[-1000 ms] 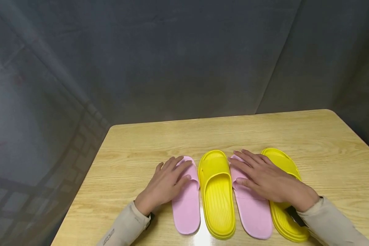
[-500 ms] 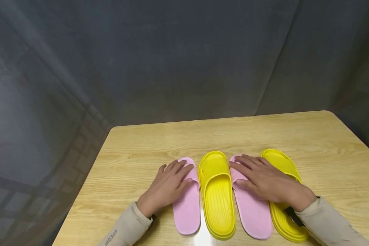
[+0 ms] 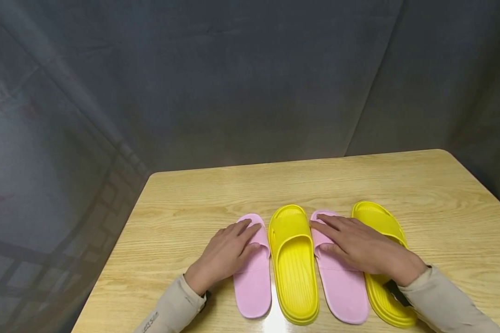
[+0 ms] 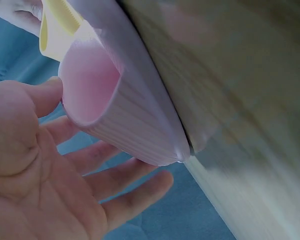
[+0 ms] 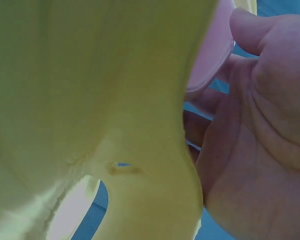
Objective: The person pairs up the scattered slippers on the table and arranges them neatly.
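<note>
Four slippers lie side by side on the wooden table (image 3: 441,199), toes away from me. From the left they are a pink slipper (image 3: 252,286), a yellow slipper (image 3: 295,273), a second pink slipper (image 3: 343,291) and a second yellow slipper (image 3: 379,217). My left hand (image 3: 227,252) rests flat on the strap of the left pink slipper, fingers straight. My right hand (image 3: 360,247) lies flat on the second pink slipper's strap, its wrist over the right yellow slipper. The left wrist view shows the palm (image 4: 55,185) against the pink strap (image 4: 120,115).
A dark grey cloth backdrop (image 3: 250,83) hangs behind and left of the table. The table's left edge (image 3: 121,240) runs close to my left arm. Bare wood lies beyond the slippers and to their right.
Both hands have drawn back slightly toward me along the pink straps, so more of each pink toe shows. The slippers stay in place.
</note>
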The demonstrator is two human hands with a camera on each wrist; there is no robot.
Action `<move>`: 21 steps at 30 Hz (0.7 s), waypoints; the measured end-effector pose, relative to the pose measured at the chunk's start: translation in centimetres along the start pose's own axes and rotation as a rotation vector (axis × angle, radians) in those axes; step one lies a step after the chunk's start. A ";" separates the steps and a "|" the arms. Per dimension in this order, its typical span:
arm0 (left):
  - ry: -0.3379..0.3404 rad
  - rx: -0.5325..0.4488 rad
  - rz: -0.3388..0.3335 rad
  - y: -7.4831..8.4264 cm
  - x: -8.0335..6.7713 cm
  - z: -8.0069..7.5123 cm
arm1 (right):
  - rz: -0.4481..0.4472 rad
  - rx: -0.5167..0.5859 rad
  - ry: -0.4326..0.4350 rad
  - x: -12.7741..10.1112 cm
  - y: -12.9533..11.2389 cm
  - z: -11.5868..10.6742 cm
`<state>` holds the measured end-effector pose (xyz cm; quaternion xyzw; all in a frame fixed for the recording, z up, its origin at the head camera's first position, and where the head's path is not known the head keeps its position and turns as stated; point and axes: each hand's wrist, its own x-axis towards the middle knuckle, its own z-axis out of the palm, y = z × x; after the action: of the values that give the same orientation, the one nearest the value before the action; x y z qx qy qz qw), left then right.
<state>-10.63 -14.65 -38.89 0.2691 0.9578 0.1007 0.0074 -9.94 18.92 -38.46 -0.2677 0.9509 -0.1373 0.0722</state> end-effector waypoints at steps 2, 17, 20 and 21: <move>0.003 -0.007 0.008 0.0 0.1 0.1 | 0.007 0.009 -0.008 0.0 0.1 0.0; 0.024 -0.031 0.045 -0.4 -0.3 0.3 | 0.022 0.011 -0.007 0.3 0.3 0.2; 0.038 -0.022 0.062 -0.4 -0.1 0.2 | 0.030 -0.001 -0.001 0.3 0.4 0.0; 0.038 -0.022 0.066 -0.4 -0.1 0.1 | 0.030 -0.004 0.001 0.3 0.4 -0.1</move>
<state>-10.78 -14.98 -39.12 0.2983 0.9473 0.1163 -0.0110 -10.42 19.12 -38.52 -0.2533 0.9552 -0.1346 0.0733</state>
